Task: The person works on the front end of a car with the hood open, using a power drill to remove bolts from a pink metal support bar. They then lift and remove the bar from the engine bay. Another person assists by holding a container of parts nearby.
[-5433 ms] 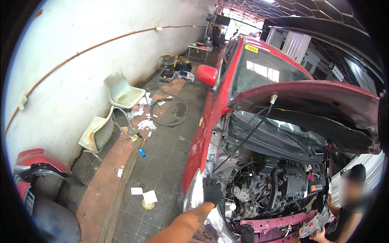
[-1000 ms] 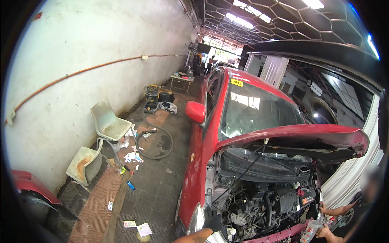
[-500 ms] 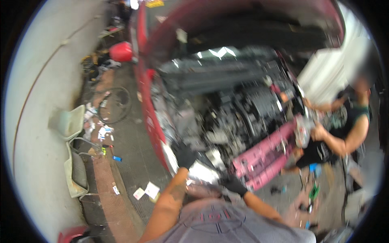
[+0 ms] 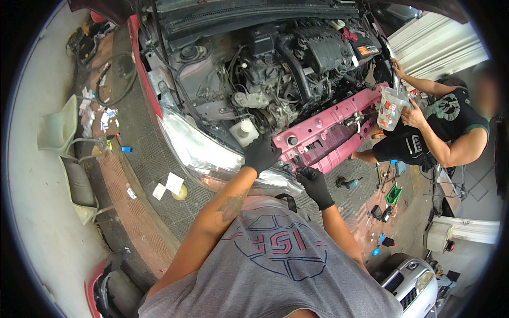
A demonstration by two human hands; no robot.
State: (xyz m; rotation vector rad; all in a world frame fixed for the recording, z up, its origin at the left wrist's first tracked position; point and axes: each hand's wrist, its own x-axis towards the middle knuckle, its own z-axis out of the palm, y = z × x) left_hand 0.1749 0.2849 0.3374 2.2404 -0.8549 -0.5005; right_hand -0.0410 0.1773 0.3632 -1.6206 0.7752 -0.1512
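My left hand (image 4: 261, 155), in a black glove, is at the upper inner edge of a clear car headlight (image 4: 193, 146), beside the end of the pink front crossmember (image 4: 331, 127). Its fingers bend down toward the gap there, and their tips are hidden. Close to the headlight's narrow inner end, my right hand (image 4: 316, 190), also black-gloved, has its fingers drawn together at the corner below the crossmember. What they pinch is too small to tell. A white reservoir with a cap (image 4: 245, 130) sits just behind my left hand.
Beyond lies the open engine bay with its engine (image 4: 286, 79) and battery (image 4: 367, 49). At the right a person holds a clear plastic jug (image 4: 391, 108). Tools and a green tray (image 4: 393, 194) lie on the floor; chairs (image 4: 57, 123) line the left wall. A detached silver bumper (image 4: 411, 283) stands lower right.
My view has tilted down, so the raised hood has mostly left it and the headlight shows sharply. Both hands stay around the headlight's inner end. The other person still holds the jug.
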